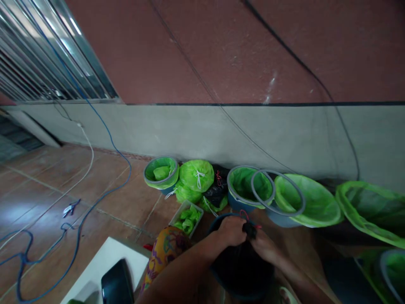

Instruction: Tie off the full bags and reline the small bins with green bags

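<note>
My left hand (232, 230) and my right hand (263, 244) are close together over a dark bucket (218, 267). Between them sticks up the bunched neck of a black plastic bag (249, 230), and both hands are closed on it. A red drawstring (244, 214) loops up beside the fingers and shows again by my right hand. The rest of the bag hangs down into the bucket, where it is too dark to make out. Just beyond stands a bucket with a green liner (245, 185), and a loose grey ring (302, 198) leans on it.
Tied green bags (196, 175) and a tied black bag (218, 185) lie against the wall. More green-lined buckets (311, 202) stand at right. A small tray (198, 221) holds green bags. At left are a phone (117, 283) on a white surface, keys (71, 207) and a blue cable (79, 236).
</note>
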{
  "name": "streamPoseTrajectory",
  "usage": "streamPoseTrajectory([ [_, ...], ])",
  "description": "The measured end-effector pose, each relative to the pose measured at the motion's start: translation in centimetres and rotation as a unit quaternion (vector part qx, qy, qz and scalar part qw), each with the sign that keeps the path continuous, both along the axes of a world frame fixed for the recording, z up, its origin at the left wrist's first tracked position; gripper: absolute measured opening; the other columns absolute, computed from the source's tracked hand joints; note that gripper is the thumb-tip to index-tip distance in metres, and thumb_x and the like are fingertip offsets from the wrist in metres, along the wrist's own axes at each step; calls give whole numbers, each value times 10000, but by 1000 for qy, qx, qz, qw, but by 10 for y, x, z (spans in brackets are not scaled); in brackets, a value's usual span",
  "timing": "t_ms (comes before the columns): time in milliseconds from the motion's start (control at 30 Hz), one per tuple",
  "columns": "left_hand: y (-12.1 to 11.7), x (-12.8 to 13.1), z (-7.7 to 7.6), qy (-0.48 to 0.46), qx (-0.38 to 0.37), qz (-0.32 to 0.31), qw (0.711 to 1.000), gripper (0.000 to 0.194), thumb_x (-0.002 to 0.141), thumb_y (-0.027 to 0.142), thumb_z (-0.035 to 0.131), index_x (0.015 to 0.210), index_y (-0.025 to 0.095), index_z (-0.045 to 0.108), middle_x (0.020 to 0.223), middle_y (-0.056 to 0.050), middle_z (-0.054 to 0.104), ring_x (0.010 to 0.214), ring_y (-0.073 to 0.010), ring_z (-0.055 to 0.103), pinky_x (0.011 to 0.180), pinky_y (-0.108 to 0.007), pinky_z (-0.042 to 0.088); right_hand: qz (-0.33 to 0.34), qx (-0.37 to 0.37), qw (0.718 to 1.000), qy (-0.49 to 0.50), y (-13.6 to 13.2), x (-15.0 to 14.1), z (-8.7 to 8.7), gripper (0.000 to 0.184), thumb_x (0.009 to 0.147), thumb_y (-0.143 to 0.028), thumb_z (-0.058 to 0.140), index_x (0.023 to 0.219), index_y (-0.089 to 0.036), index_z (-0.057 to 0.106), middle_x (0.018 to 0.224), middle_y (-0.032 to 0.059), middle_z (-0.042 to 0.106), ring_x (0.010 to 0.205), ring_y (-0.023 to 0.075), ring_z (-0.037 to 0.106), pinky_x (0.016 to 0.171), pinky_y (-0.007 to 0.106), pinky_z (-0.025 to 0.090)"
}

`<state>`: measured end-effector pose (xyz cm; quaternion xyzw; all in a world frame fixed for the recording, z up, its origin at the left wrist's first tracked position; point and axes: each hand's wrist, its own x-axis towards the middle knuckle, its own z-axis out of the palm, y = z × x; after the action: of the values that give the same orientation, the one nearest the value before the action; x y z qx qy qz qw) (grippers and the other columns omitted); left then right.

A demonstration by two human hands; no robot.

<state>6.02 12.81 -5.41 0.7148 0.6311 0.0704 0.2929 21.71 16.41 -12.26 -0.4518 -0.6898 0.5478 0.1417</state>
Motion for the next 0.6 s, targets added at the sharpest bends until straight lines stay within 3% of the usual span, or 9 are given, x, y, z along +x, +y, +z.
streamPoseTrajectory([
  [100,-7,-14,23,-57,51,39,996,373,824,285,583,1188,209,621,1155,-96,691,1068,-247,662,953,-373,537,-39,-17,997,61,1,2,35,369,704,-565,677,891,-250,723,1021,104,761,1086,351,657,1044,533,471],
  [233,-18,-49,69,-96,123,94,983,732,760,431,702,1421,241,450,1418,-123,534,1264,-299,545,1092,-478,441,-105,-60,985,119,6,-10,100,499,716,-621,705,1053,-254,711,1219,83,713,1283,312,563,1138,475,405],
  [300,-22,-73,90,-86,140,117,979,803,741,470,726,1455,264,420,1496,-120,462,1354,-336,462,1142,-547,364,-106,-69,981,144,15,-29,131,528,708,-609,732,1097,-254,699,1248,77,702,1287,299,561,1139,455,406],
  [367,-26,-100,101,-73,130,150,977,836,722,492,743,1460,259,426,1507,-129,455,1376,-363,436,1150,-590,330,-63,-78,978,183,28,-57,158,553,707,-611,735,1124,-250,691,1244,77,705,1270,295,575,1106,444,443],
  [467,-27,-143,94,-103,105,210,967,870,707,503,758,1456,198,437,1469,-162,504,1360,-356,468,1143,-552,366,-42,-31,977,207,54,-106,189,577,675,-614,752,1105,-232,697,1207,68,722,1203,290,618,1074,426,468],
  [600,-12,-191,57,-260,129,290,912,785,799,430,697,1475,187,381,1283,-122,662,1141,-242,650,1001,-420,532,-20,59,970,237,94,-168,215,500,754,-550,702,1118,-207,692,1180,51,725,1181,264,622,1048,408,480],
])
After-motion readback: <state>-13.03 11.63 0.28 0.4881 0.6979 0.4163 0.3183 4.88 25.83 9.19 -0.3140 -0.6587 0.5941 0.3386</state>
